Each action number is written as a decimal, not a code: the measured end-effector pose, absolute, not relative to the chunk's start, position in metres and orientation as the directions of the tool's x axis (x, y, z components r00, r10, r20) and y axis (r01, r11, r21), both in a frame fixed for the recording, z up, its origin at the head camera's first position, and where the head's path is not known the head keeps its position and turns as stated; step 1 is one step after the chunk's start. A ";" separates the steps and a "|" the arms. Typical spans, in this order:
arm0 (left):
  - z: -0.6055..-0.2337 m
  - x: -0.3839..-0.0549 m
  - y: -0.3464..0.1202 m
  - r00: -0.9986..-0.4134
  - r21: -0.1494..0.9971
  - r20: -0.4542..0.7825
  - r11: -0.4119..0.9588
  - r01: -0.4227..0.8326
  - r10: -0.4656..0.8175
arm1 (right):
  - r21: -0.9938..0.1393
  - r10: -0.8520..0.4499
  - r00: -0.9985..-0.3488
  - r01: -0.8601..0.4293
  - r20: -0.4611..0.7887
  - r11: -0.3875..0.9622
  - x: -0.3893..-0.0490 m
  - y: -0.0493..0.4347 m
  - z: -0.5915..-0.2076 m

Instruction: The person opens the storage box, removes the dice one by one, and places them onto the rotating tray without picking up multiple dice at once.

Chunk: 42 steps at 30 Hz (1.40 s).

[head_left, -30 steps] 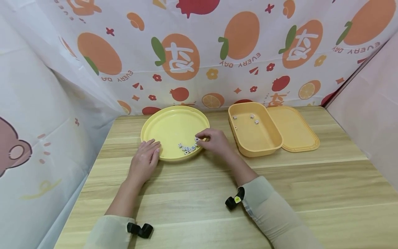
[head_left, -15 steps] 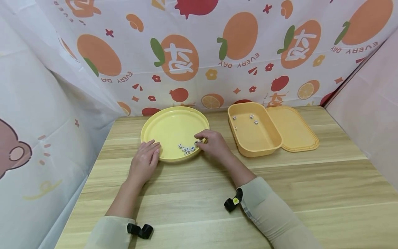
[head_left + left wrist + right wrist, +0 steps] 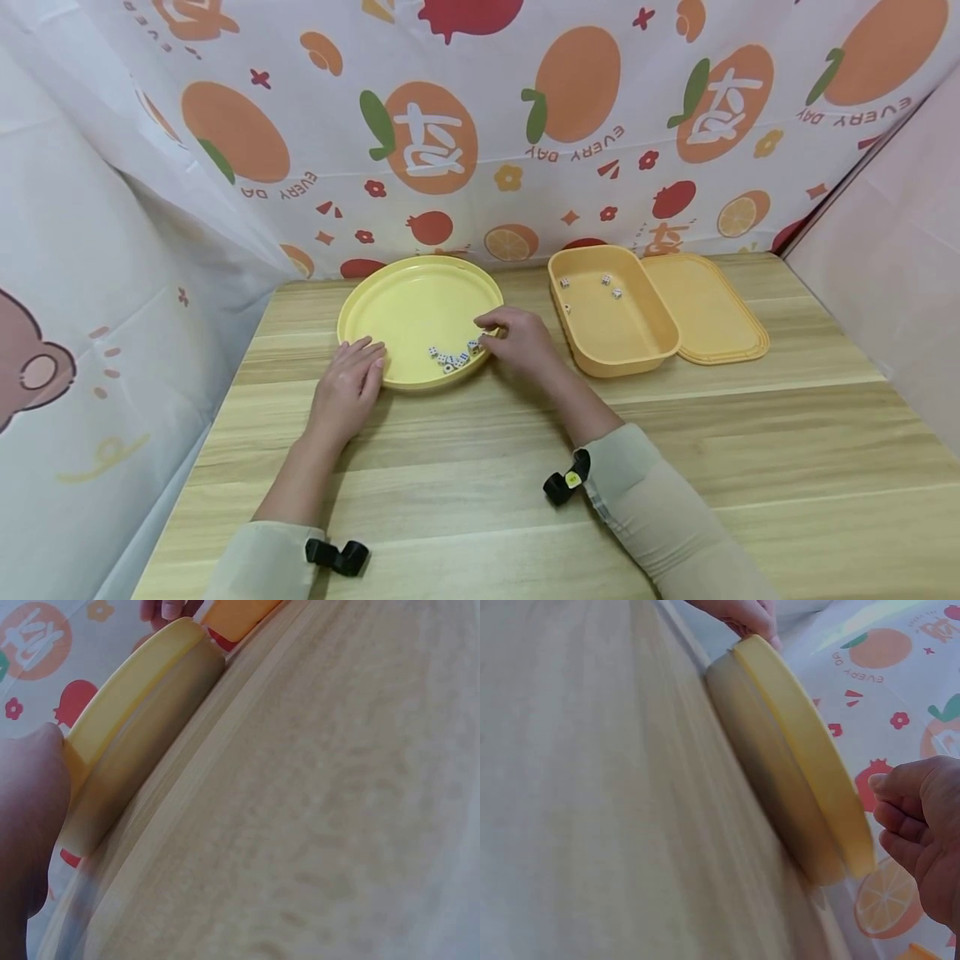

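Note:
A round yellow tray [image 3: 420, 292] stands on the table, with several small white dice [image 3: 452, 362] along its near right edge. My left hand [image 3: 348, 383] rests on the tray's near left rim, fingers extended and thumb lying against the edge. Over the right rim is my right hand [image 3: 519, 340], index finger and thumb bent around a die [image 3: 483, 337]. In the right wrist view the fingers [image 3: 904, 832] are curled beside the tray's edge, and the die is hidden there. Another die [image 3: 473, 346] lies just left of the thumb.
Right of the tray stands an orange rectangular box [image 3: 618, 325] with several dice inside. Its flat lid [image 3: 708, 308] lies against its right side. A fruit-print cloth [image 3: 510, 133] hangs behind the wooden table [image 3: 465, 500].
My right hand opened a little over the dice at the tray's right edge, then shifted slightly right and up, leaving one die in the tray. My left hand has stayed on the rim.

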<state>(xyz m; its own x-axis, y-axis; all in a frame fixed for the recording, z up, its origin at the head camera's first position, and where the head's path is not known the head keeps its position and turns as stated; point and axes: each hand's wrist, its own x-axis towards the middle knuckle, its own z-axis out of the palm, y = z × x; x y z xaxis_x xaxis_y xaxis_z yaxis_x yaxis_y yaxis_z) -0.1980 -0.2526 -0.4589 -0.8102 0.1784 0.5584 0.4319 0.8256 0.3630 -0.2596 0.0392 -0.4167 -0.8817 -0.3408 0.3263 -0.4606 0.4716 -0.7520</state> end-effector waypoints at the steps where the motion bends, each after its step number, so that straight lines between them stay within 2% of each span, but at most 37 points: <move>1: -0.459 -0.198 -0.253 -0.811 0.363 0.558 0.826 0.432 0.178 | -0.749 -0.340 -0.881 -0.462 0.328 0.474 -0.260 0.041 -0.414; 7: -0.458 -0.198 -0.252 -0.812 0.363 0.554 0.825 0.433 0.182 | -0.740 -0.292 -0.896 -0.442 0.335 0.507 -0.270 0.067 -0.396; 14: -0.457 -0.197 -0.253 -0.812 0.368 0.557 0.825 0.429 0.174 | -0.701 -0.212 -0.922 -0.385 0.325 0.600 -0.294 0.120 -0.372; 18: -0.459 -0.194 -0.255 -0.819 0.365 0.547 0.832 0.418 0.171 | -0.687 -0.192 -0.954 -0.299 0.230 0.663 -0.311 0.143 -0.370; 21: -0.460 -0.192 -0.255 -0.823 0.366 0.542 0.835 0.412 0.169 | -0.635 -0.219 -0.966 -0.255 0.137 0.729 -0.321 0.152 -0.376; 26: -0.462 -0.190 -0.254 -0.821 0.372 0.547 0.831 0.414 0.164 | -0.491 -0.321 -0.947 -0.274 -0.011 0.827 -0.330 0.153 -0.391; 32: -0.462 -0.189 -0.252 -0.818 0.372 0.550 0.828 0.418 0.166 | -0.370 -0.368 -0.918 -0.294 -0.147 0.881 -0.332 0.147 -0.411; 38: -0.461 -0.191 -0.251 -0.812 0.364 0.557 0.829 0.425 0.172 | -0.285 -0.379 -0.918 -0.334 -0.119 0.898 -0.329 0.144 -0.418; 42: -0.459 -0.192 -0.252 -0.808 0.356 0.562 0.830 0.429 0.176 | -0.280 -0.360 -0.929 -0.323 -0.089 0.904 -0.328 0.143 -0.417</move>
<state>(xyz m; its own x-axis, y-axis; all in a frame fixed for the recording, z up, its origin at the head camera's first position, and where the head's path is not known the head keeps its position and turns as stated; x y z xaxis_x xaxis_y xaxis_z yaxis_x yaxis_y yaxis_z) -0.1924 -0.2521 -0.4586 -0.8081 0.1765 0.5619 0.4289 0.8303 0.3560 -0.3275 0.1429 -0.4167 -0.9289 -0.3597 -0.0886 -0.3234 0.9040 -0.2796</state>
